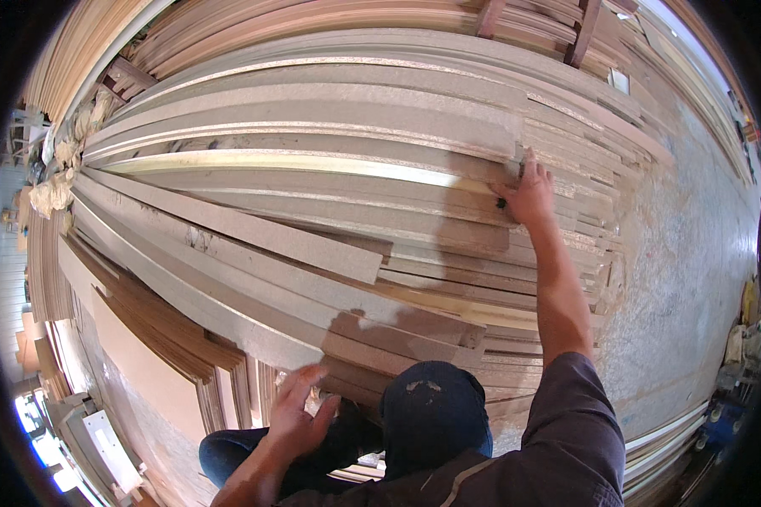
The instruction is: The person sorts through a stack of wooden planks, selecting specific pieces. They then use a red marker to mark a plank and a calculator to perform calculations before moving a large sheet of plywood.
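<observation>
Long, flat grey-brown wooden boards [313, 110] lie stacked side by side in front of me, running from the far left toward the right. My right arm stretches across them. Near their right-hand ends my right hand [534, 193] is closed round a board, thumb on the near side and fingers at the far edge; part of the grip is hidden. A small dark spot [500, 203] shows beside the thumb. Close to my knee, my left hand [303, 414] hovers by the nearest boards with fingers apart and nothing in it. One shorter board [313, 247] lies on top, slightly askew.
Thin brown panels [156, 329] stand stacked at the left. More long boards [355, 19] are piled at the back behind dark red uprights [582, 34]. Grey concrete floor [681, 279] stretches along the right. Light strips [668, 448] lie at the lower right.
</observation>
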The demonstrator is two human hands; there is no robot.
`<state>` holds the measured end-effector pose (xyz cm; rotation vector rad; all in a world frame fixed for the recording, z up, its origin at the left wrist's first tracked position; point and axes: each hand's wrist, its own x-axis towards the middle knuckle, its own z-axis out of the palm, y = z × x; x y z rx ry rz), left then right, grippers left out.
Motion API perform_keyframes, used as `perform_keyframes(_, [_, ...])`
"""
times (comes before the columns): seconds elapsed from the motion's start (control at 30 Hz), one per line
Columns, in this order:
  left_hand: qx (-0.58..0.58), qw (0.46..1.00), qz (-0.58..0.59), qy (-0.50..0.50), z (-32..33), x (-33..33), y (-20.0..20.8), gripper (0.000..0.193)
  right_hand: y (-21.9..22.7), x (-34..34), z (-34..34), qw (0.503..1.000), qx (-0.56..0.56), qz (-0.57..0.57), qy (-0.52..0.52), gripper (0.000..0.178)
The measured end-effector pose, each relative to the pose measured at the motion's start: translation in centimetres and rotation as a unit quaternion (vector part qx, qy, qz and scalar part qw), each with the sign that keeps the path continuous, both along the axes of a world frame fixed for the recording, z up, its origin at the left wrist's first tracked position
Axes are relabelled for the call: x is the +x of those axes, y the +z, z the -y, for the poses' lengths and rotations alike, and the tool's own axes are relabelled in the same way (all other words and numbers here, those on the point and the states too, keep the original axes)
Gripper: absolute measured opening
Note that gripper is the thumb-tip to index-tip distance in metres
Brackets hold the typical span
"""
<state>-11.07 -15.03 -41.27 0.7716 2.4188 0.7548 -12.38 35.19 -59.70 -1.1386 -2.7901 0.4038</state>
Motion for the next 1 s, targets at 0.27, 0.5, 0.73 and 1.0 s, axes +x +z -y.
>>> perform_keyframes(0.27, [0.005,0.981,-0.193,0.006,-3.4,-5.6,-4.3,0.07,9.5,8.0,6.0,0.991,-0.023,0.021,0.127,0.067])
perform_keyframes(0.5, [0.011,0.995,-0.104,0.002,-3.8,-3.4,-4.3,0.075,8.6,7.0,6.1,0.976,-0.098,0.116,0.157,0.063])
perform_keyframes(0.73, [-0.027,0.998,-0.041,0.031,0.9,-0.6,-1.0,0.068,1.8,-5.6,-0.7,0.979,0.137,-0.006,0.153,0.071])
perform_keyframes(1.0, [0.002,0.999,0.004,0.034,0.5,1.0,-0.7,0.063,5.4,-2.0,2.9,0.968,0.123,0.024,0.216,0.056])
